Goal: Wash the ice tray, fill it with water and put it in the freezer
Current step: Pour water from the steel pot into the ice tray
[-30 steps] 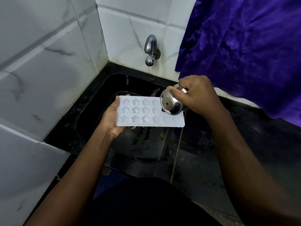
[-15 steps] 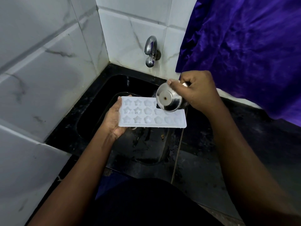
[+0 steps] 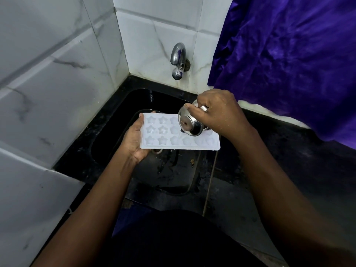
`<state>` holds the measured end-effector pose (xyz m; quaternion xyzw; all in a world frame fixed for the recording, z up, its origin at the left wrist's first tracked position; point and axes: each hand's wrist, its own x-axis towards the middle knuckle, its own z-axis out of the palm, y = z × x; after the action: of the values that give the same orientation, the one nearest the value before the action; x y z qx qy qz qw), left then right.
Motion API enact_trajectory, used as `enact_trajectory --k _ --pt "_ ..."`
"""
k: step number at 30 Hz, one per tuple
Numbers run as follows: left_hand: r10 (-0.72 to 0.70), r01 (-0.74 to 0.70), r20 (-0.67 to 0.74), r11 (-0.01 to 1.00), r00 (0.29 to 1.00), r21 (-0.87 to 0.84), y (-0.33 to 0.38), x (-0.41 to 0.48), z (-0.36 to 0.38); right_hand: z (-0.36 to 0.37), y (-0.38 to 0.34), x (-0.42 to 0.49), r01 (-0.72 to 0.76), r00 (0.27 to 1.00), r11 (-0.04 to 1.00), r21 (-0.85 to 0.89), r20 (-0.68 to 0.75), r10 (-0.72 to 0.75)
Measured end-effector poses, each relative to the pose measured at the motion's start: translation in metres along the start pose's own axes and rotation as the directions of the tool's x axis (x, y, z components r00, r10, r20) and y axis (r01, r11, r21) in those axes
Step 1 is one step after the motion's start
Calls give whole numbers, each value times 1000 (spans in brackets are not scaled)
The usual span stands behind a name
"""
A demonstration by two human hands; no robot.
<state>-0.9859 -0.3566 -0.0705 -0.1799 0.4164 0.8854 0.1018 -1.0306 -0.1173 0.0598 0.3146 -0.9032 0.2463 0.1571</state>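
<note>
A white ice tray (image 3: 163, 139) with star and flower moulds is held level over the black sink (image 3: 119, 120). My left hand (image 3: 134, 139) grips the tray's left end, thumb on its edge. My right hand (image 3: 217, 110) grips a small steel cup (image 3: 190, 124) tipped far over, base toward me, above the tray's back right moulds. The cup hides a few of those moulds. Whether water sits in the moulds cannot be told.
A chrome tap (image 3: 178, 60) juts from the white tiled wall above the sink, with no water running. Purple cloth (image 3: 289, 54) hangs at the right over the black counter (image 3: 289, 160). A tiled wall (image 3: 48, 93) closes the left side.
The cup has tipped further over and shifted left along the tray. The tray has stayed nearly still in my left hand.
</note>
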Motion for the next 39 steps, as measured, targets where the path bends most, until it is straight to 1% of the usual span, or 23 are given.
enact_trajectory --k 7,13,16,19,23,25,27,32,39 --pt "1 -1 0 1000 1000 -21 0 0 4 3 2 -3 -24 1000 1000 18 1 24" --pt "0 0 8 999 1000 -39 -1 -2 4 -8 4 -3 -131 985 969 209 -83 151" --pt "-13 13 7 998 1000 -62 -4 -4 6 -13 0 -2 -128 978 951 282 -125 169" --pt "-19 20 11 997 1000 -75 -6 -5 6 -5 -7 -1 -60 986 970 235 -138 95" --pt "-49 51 21 992 999 -118 -6 -9 13 18 -16 -4 45 995 993 110 -89 -35" --pt "-67 72 39 988 997 -136 -6 -10 16 28 -19 -7 85 994 995 54 -80 -81" --pt "-78 80 19 986 997 -146 -6 -10 15 32 -22 -8 121 990 992 26 -80 -118" --pt "-53 56 22 990 998 -126 -5 -13 17 26 -28 -5 166 981 985 -49 -90 -169" --pt "-52 51 -3 992 999 -112 -3 -13 17 22 -28 0 180 979 975 -133 -78 -191"
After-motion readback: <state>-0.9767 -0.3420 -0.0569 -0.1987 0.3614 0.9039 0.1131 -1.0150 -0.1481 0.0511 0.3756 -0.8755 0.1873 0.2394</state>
